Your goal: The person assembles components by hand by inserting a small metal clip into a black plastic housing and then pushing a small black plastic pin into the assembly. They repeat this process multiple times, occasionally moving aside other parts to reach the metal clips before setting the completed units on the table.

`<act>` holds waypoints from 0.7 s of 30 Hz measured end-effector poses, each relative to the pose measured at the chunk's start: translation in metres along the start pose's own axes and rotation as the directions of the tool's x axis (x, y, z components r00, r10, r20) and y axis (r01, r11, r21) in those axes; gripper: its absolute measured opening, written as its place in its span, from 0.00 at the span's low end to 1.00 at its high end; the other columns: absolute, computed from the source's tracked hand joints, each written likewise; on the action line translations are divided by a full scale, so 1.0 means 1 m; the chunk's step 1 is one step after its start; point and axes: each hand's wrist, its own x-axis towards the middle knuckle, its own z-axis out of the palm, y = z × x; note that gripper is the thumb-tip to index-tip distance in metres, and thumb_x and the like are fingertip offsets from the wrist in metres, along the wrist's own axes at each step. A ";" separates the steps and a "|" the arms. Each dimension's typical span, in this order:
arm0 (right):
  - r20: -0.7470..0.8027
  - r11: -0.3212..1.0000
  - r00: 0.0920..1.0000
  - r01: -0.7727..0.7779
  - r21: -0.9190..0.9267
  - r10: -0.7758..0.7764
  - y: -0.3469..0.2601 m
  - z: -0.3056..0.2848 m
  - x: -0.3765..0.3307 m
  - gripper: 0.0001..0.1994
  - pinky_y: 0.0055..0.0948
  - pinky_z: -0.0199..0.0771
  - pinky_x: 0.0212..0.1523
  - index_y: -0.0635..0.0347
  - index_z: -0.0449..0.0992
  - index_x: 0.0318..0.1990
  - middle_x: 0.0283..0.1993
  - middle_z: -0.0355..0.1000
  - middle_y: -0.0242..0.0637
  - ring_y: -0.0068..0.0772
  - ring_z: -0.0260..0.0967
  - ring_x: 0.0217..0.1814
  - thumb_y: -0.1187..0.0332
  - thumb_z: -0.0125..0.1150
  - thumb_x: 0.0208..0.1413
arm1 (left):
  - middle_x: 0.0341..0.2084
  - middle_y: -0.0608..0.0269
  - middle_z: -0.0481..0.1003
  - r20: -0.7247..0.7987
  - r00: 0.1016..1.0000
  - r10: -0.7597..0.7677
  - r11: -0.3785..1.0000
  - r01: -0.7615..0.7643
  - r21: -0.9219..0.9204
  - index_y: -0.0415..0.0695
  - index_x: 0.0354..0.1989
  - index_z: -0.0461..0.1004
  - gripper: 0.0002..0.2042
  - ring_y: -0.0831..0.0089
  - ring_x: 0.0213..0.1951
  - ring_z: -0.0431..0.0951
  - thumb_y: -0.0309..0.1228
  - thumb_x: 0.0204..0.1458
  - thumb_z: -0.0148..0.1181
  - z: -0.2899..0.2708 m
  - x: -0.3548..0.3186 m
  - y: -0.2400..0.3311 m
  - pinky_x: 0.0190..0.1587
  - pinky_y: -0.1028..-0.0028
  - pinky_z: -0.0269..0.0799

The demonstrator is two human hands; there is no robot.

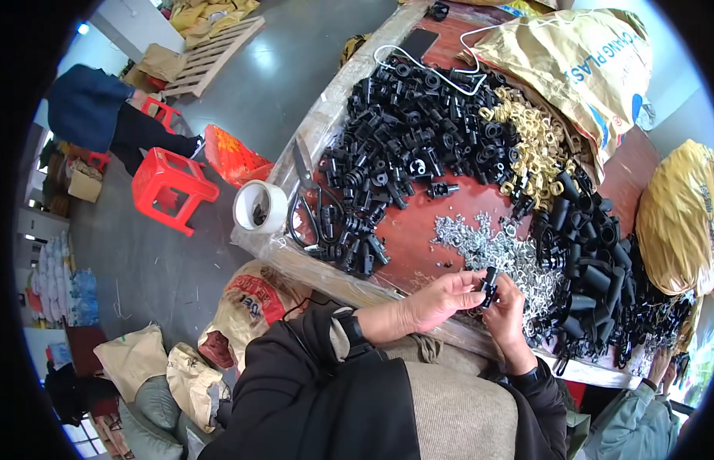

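Near the front edge of the table I hold a small black plastic part [489, 286] between both hands. My left hand [443, 303] pinches it from the left, thumb and fingertips closed. My right hand [506, 313] grips it from the right with bent fingers. Parts of it are hidden behind the fingertips. Just beyond my hands lies a heap of small silver metal pieces [487, 244]. A large pile of black plastic fittings [418, 115] covers the left and far middle. Beige plastic pieces [529, 142] border it, and black tubular parts [595, 261] lie to the right.
Scissors [305, 172] and a white tape roll [260, 205] sit at the table's left edge. A phone [420, 44] lies farther back, near a printed sack [564, 69]. A red stool [171, 188] and a person [88, 115] are at left; another person's sleeve [633, 422] shows lower right.
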 end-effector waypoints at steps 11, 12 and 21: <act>0.037 0.876 0.997 -0.077 0.475 0.067 0.007 -0.026 0.008 0.05 0.17 0.55 0.19 0.63 0.68 0.22 0.21 0.62 0.29 0.16 0.56 0.19 0.73 0.55 0.44 | 0.37 0.56 0.69 -0.182 0.972 -0.150 0.989 0.149 -0.021 0.39 0.42 0.64 0.12 0.68 0.38 0.72 0.27 0.49 0.48 -0.012 0.002 0.032 0.40 0.72 0.69; 0.033 0.880 0.996 -0.091 0.466 0.085 0.007 -0.027 0.007 0.05 0.17 0.55 0.19 0.63 0.68 0.22 0.21 0.62 0.29 0.16 0.56 0.19 0.73 0.55 0.44 | 0.37 0.55 0.70 -0.166 0.969 -0.186 0.982 0.186 -0.015 0.39 0.42 0.64 0.12 0.67 0.37 0.72 0.28 0.49 0.48 -0.014 0.002 0.032 0.39 0.72 0.70; 0.096 0.912 0.995 -0.067 0.406 0.031 -0.006 -0.030 0.000 0.03 0.17 0.56 0.19 0.63 0.69 0.22 0.20 0.62 0.29 0.18 0.58 0.20 0.77 0.57 0.41 | 0.35 0.58 0.70 -0.192 0.948 -0.252 0.968 0.250 -0.036 0.35 0.42 0.65 0.13 0.70 0.34 0.73 0.29 0.50 0.48 0.000 0.000 0.024 0.37 0.75 0.70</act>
